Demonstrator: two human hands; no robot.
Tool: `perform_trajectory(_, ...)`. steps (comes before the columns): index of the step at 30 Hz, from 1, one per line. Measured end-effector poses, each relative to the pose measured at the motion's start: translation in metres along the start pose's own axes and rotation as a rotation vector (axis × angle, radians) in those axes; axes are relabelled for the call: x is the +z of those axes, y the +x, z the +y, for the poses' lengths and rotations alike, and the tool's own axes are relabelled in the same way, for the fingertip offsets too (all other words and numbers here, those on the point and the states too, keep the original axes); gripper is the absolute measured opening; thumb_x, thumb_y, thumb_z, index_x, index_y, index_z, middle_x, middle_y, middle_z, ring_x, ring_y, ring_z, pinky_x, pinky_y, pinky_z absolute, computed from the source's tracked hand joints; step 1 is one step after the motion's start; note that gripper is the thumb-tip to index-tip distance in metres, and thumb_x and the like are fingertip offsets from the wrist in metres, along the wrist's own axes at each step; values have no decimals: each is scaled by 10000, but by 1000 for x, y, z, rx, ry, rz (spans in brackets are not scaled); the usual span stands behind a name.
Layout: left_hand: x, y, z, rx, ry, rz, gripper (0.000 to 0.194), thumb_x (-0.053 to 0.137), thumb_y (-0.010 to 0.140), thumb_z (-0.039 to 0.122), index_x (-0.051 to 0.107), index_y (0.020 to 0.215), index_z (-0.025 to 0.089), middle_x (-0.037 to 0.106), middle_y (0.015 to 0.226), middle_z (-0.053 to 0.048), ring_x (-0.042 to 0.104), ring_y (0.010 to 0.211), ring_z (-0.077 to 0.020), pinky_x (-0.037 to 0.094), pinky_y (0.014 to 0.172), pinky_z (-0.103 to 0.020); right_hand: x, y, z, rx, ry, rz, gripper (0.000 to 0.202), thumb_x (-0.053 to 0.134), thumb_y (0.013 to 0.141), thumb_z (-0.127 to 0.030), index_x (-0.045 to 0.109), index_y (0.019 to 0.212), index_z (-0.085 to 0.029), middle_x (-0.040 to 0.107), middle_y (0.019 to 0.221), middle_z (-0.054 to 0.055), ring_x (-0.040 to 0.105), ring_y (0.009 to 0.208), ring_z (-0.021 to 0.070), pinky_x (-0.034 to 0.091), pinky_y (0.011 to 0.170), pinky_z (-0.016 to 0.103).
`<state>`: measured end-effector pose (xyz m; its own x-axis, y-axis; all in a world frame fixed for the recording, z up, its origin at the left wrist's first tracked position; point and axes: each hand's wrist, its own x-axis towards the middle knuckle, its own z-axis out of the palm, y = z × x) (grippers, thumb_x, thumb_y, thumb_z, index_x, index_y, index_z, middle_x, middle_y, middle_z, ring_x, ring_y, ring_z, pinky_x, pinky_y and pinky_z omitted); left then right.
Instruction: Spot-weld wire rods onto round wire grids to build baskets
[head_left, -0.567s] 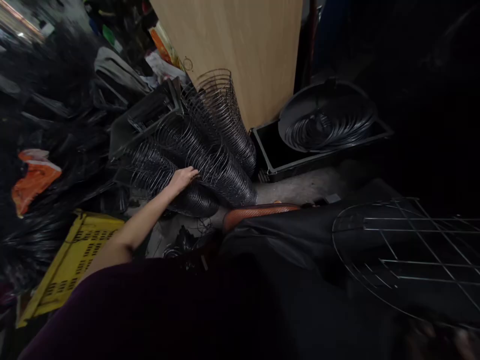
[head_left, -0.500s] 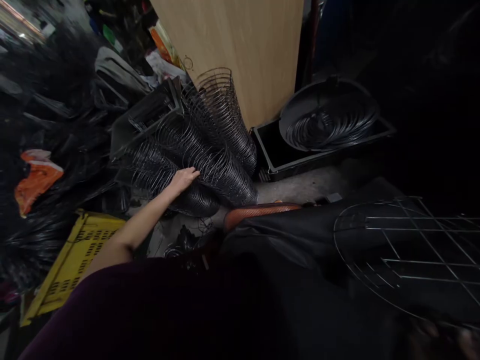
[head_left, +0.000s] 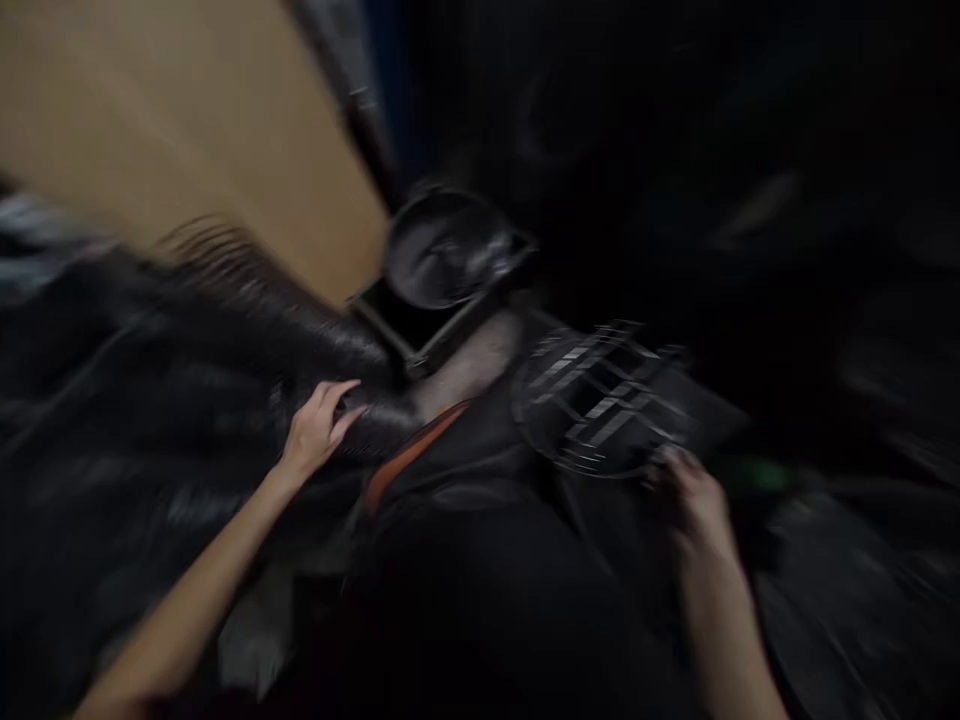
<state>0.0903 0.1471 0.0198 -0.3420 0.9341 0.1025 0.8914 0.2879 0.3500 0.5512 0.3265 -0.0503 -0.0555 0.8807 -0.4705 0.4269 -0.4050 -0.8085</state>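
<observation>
My left hand (head_left: 319, 428) is held over the dark stacks of wire rings (head_left: 300, 318), its thumb and fingers spread apart with nothing visible between them. On the other side, my right hand (head_left: 688, 488) has its fingers closed on the near rim of a round wire grid (head_left: 611, 405). The grid has crossing straight bars and lies over my dark-clothed lap. Motion blur smears the picture, so the exact finger grip on the wire cannot be made out.
A crate (head_left: 416, 362) ahead holds a round dark pan (head_left: 401, 270). A wooden board (head_left: 247, 130) leans behind the ring stacks. An orange-brown strip (head_left: 420, 447) shows beside my lap. Dark sheeting (head_left: 832, 570) lies to the right.
My view has swung right. The left hand has lifted off the ring stacks and its fingers have spread. My right hand and the wire grid have come fully into view.
</observation>
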Motion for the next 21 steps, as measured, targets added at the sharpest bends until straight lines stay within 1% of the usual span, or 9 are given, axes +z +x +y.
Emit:
perform_trajectory(2,39,63,47,138,-279,-43,466,568,905,534,606,1253,226,617,1170,-82,641,984,-225,518,929,-346,1,1,-13,42,167,18,381,526,759,-538,526,1040,-281,562,675,4,571,540,196,526,569,370)
perform_trajectory(4,85,125,98,173,-555,-105,511,583,885,547,584,1274,216,605,1252,-95,632,1069,-234,511,972,-360,-9,20,-23,25,175,105,395,569,729,-460,576,1057,-238,590,633,-3,570,510,194,526,566,365)
perform_trajectory(6,127,174,151,161,-772,-188,568,575,877,562,541,1318,206,577,1338,-112,589,1193,-250,473,1043,-379,-37,41,-28,-76,49,271,352,555,774,-412,629,1067,-230,665,724,24,631,628,205,544,683,372)
perform_trajectory(8,157,204,194,185,-890,-304,600,564,866,587,531,1325,202,575,1356,-116,557,1251,-261,439,1084,-394,-81,56,-27,-160,-82,498,306,517,842,-390,663,1061,-235,718,916,51,667,828,214,528,825,373)
perform_trajectory(11,180,219,226,248,-882,-437,556,616,812,601,613,1201,203,641,1240,-92,586,1191,-267,445,1063,-399,-158,73,-20,-170,-217,806,271,507,869,-367,688,994,-210,725,1026,71,661,946,231,506,890,382)
perform_trajectory(13,184,217,230,193,-825,-374,488,627,797,604,655,1081,208,671,1132,-71,613,1108,-257,468,1009,-383,-206,91,-20,-162,-322,911,222,524,849,-325,690,922,-196,730,986,85,662,929,242,503,896,402)
perform_trajectory(15,186,210,232,65,-787,-256,474,588,810,630,657,1029,215,679,1016,-54,634,983,-234,502,905,-356,-242,117,-30,-178,-385,951,186,536,831,-289,681,887,-187,725,978,106,660,938,254,497,908,419)
perform_trajectory(18,188,198,241,-75,-807,-214,528,546,815,672,637,1075,222,659,843,-27,631,772,-194,521,740,-315,-274,161,-71,-370,-456,1035,209,531,855,-292,672,956,-177,702,1028,125,641,1000,257,482,936,410)
perform_trajectory(21,192,189,254,-96,-825,-235,548,533,820,685,630,1109,230,654,808,-25,639,725,-187,537,697,-302,-287,200,-134,-609,-587,1107,247,512,903,-311,649,1072,-194,666,1085,107,608,1036,246,473,944,392)
